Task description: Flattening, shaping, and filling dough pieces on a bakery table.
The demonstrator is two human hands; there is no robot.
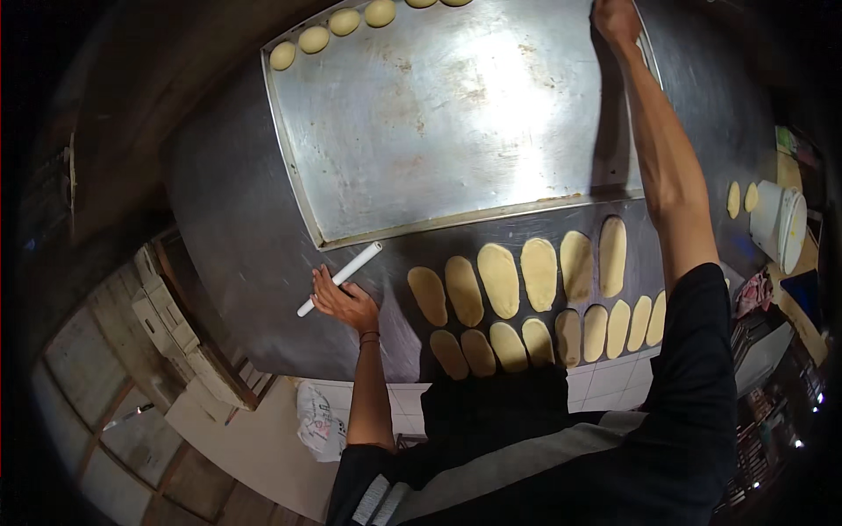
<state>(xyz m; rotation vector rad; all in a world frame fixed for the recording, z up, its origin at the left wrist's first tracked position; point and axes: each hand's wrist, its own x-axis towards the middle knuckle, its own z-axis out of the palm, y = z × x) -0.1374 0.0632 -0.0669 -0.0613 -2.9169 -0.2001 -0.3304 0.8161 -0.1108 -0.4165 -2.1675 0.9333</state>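
My left hand (346, 301) is closed round a slim white rolling pin (361, 259), which slants on the dark table by the tray's near left corner. My right arm stretches over the right side of a large metal tray (386, 131). At its far right end, at the picture's top edge, is my right hand (618, 22). Its fingers look curled in, and what they hold, if anything, is hidden. Round dough balls (346, 22) line the tray's far left edge. Flattened oval dough pieces (503, 280) lie in two rows on the table between the tray and my body.
Two more flat dough pieces (734, 200) lie at the far right beside a white bucket (776, 223). A pinkish cloth (752, 294) is near the bucket. A white plastic bag (317, 421) stands below the table's near left edge.
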